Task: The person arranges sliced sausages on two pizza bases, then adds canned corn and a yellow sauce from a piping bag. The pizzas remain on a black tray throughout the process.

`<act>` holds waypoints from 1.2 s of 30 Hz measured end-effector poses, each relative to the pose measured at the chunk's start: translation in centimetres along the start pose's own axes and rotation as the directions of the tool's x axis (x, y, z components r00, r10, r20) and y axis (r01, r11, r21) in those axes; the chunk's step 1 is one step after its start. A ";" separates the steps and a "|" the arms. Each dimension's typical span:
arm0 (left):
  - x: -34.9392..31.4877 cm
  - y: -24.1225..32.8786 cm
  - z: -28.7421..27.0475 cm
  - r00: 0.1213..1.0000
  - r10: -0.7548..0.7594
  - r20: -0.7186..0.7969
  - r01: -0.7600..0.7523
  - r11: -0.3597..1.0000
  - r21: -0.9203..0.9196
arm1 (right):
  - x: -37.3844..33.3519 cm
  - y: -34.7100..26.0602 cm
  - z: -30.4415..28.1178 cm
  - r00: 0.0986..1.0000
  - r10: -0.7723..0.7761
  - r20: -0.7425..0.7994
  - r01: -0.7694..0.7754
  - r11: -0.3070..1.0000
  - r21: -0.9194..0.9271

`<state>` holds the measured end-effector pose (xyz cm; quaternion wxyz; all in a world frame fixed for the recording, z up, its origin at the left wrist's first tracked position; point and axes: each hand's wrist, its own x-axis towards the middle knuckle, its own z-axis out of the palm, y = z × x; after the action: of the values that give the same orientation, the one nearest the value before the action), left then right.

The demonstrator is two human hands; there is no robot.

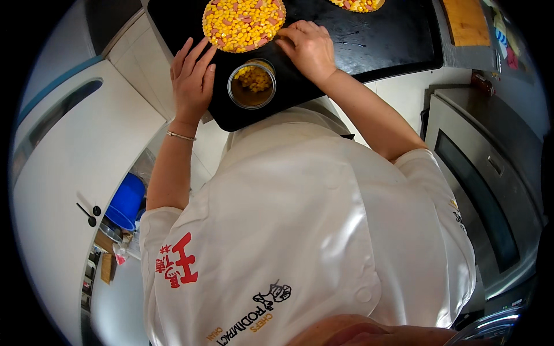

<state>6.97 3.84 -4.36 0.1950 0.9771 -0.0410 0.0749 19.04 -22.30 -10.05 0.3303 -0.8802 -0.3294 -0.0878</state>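
"What can't you make out?"
"The pizza [244,27] has its upper edge cut off, and most of a second pizza [359,4] is lost toward its 3 o'clock. How deep the corn [255,79] goes in the tin [250,100], I can't see. On my right hand [311,53], thumb and forefinger bend close at the pizza's rim; whether they pinch it, I can't tell."
"Where's the pizza from your fingers?"
"On the black tray [375,37], between my hands. It's at 2 o'clock from my left hand [191,79], whose fingers are loosely spread, tips by the rim, gripping nothing. From my right fingertips, 10 o'clock. The tin stands at the pizza's 6 o'clock."
"Counts?"
"Two pizzas, one tin, one tray."
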 end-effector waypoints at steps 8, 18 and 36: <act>-0.7 -0.3 0.1 1.000 -0.016 -0.024 0.016 1.000 0.009 | 0.1 -1.1 1.7 0.999 0.033 -0.043 -0.035 0.997 -0.063; 0.3 -0.9 0.8 0.992 -0.069 -0.108 0.064 0.997 -0.046 | -0.1 0.0 -3.7 0.986 0.165 0.002 -0.165 0.986 -0.022; 1.5 -1.8 2.0 0.978 -0.142 -0.153 0.128 0.987 -0.097 | 8.3 -3.6 1.0 0.995 -0.081 0.063 0.073 0.989 0.130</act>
<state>8.89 4.64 -6.62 0.2443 0.9591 0.0381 0.1376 23.05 -15.24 -5.86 0.3708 -0.8463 -0.3793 -0.0490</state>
